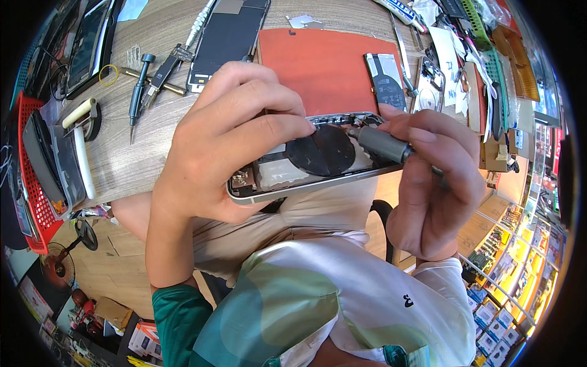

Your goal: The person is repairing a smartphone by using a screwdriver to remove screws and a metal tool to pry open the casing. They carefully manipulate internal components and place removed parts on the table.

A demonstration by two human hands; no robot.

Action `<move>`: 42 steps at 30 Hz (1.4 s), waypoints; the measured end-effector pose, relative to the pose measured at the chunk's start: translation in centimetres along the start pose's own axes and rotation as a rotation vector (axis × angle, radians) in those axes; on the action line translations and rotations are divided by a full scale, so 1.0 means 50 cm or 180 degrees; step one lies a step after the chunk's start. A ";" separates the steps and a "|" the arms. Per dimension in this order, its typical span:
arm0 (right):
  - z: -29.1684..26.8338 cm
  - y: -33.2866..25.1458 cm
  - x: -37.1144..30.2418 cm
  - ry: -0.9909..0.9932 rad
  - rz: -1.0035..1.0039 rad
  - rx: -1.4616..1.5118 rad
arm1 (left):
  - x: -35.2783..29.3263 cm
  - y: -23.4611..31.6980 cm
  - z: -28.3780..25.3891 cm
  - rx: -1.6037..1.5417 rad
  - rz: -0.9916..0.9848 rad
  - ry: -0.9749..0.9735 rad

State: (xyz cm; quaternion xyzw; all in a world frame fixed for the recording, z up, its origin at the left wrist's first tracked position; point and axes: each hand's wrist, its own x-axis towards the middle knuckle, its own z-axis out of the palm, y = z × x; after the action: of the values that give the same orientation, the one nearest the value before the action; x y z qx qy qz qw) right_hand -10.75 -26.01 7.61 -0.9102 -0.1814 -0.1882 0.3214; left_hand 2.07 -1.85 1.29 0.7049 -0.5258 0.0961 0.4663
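An opened smartphone body (287, 193) with a silver frame is held tilted above my lap, at the table's front edge. My left hand (223, 137) grips its left end, thumb side underneath, with fingertips touching parts along the far edge. Inside the body lies a round black disc (321, 151) beside a pale, bare area. My right hand (437, 174) is closed round a screwdriver (384, 144) with a grey knurled handle. The screwdriver points left into the phone's right part, close to the disc; its exact contact point is too small to make out.
Beyond the phone lies an orange mat (324, 73) with a phone battery (386, 82) on its right side. Another screwdriver (139, 92) and a dark phone screen (227, 37) lie left of it. A red basket (38, 208) stands at the left edge.
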 end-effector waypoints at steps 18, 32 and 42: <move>-0.040 0.280 0.082 -0.0157 -0.0359 -0.1492 | 0.010 0.018 0.002 0.0116 -0.0182 -0.0146; -0.094 0.333 0.141 -0.1030 0.0670 -0.1559 | 0.012 0.021 0.002 0.0128 -0.0192 -0.0145; -0.116 0.365 0.167 -0.0972 0.1006 -0.0893 | 0.013 0.007 0.002 -0.0054 0.0015 -0.0048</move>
State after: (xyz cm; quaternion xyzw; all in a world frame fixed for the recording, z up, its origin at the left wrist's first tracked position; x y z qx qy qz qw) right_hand 3.39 -41.35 6.21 -0.9807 -0.0555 -0.0193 0.1864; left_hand 2.02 -2.34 1.84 0.7004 -0.5317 0.0874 0.4681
